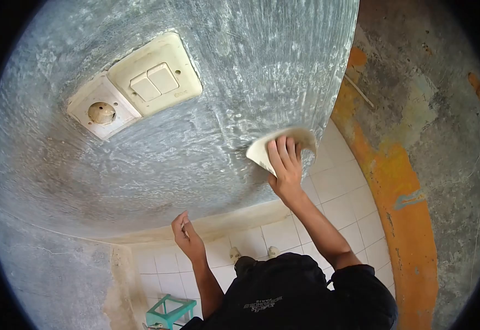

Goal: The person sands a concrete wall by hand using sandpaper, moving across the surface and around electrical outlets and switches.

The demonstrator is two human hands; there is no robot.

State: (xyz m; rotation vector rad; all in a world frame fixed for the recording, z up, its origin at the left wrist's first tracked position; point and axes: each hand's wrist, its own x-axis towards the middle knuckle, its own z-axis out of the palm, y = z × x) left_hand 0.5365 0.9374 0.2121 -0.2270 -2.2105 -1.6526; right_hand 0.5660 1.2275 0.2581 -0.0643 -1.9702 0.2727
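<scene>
My right hand (287, 168) presses a curved, cream-backed sheet of sandpaper (260, 152) against the grey, streaky wall (223, 132), close to its right edge. The fingers lie over the back of the sheet, which looks bent and a little blurred. My left hand (188, 236) hangs in front of the lower wall with its fingers loosely curled and nothing visible in them. Up and to the left of the sheet, a cream double light switch (155, 82) and a round power socket (102, 113) are set in the wall.
Below is a white tiled floor (168, 283), with a small green plastic stool (169, 312) at the lower left. Beyond the wall's right edge runs an orange painted band (410, 231) beside a rough grey surface (459, 165). A thin stick (359, 91) shows there.
</scene>
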